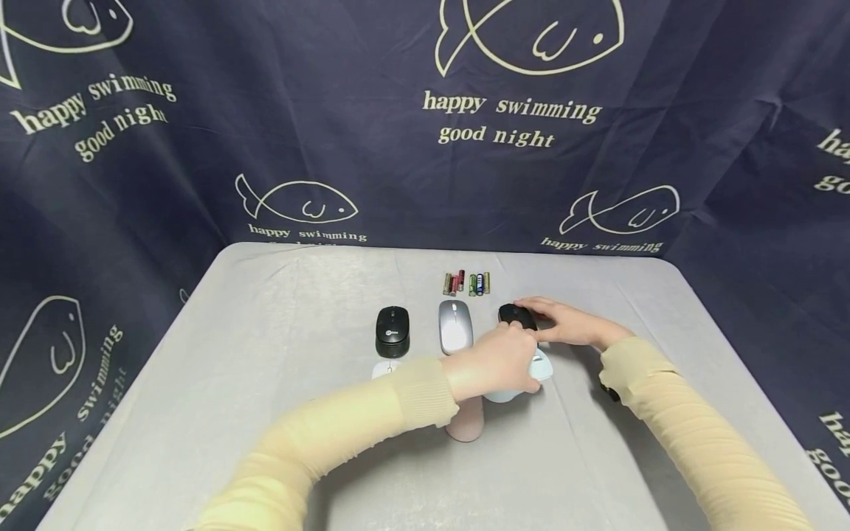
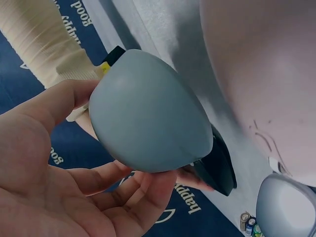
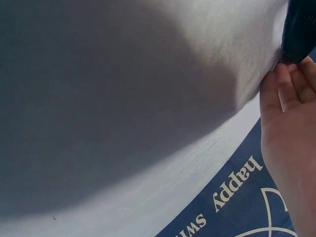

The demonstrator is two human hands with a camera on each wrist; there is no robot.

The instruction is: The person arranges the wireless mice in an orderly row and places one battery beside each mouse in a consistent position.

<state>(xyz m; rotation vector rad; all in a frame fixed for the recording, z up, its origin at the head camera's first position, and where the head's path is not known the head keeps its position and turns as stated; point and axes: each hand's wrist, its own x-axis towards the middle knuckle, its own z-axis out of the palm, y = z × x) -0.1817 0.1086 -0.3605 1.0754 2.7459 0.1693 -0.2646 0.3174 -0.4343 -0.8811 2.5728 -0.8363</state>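
My left hand grips a light blue computer mouse, its thumb on one side and its fingertips on the other. In the head view that hand covers part of the mouse. Just beyond it, my right hand holds a black mouse between thumb and fingers. The right wrist view catches only one end of this black mouse, with the fingertips against it. Close to the left hand lie a silver mouse and a pink mouse, the latter partly hidden under the left wrist.
Another black mouse lies to the left, with a white mouse half covered by the left sleeve. Several batteries stand in two groups, one left and one right, toward the table's back. A dark blue printed cloth hangs behind.
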